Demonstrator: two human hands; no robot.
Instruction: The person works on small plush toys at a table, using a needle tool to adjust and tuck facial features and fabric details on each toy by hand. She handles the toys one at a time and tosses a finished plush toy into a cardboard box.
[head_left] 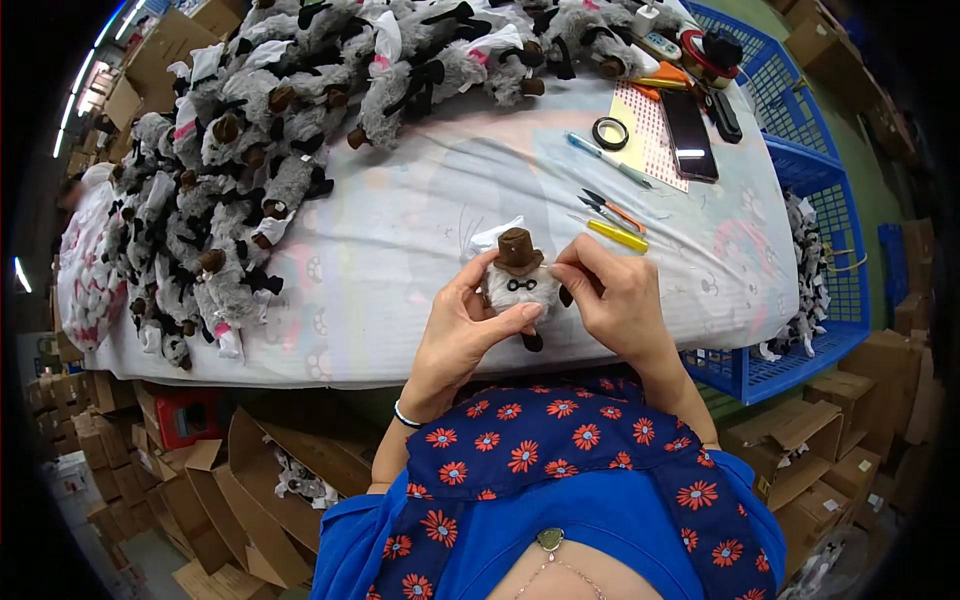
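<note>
A small grey plush toy [521, 292] with a brown top hat [517, 250] and black round glasses stands near the table's front edge. My left hand [455, 325] is wrapped round its left side, thumb across the front below the glasses. At the toy's other side, my right hand [613, 297] is closed in a pinch close to the hat brim. What lies between those fingertips is too small to make out. A white tag or cloth piece [497, 233] sticks out behind the hat. Just beyond my right hand lie a yellow-handled tool [617, 236] and orange-and-black thread snips [612, 210].
Many similar plush toys [290, 185] are heaped along the table's left and far side. At the right lie a pen [607, 160], black tape [610, 133], a phone [690, 137] and a sticker sheet [650, 120]. Blue crates [850, 240] and cardboard boxes [260, 490] surround the table [400, 240].
</note>
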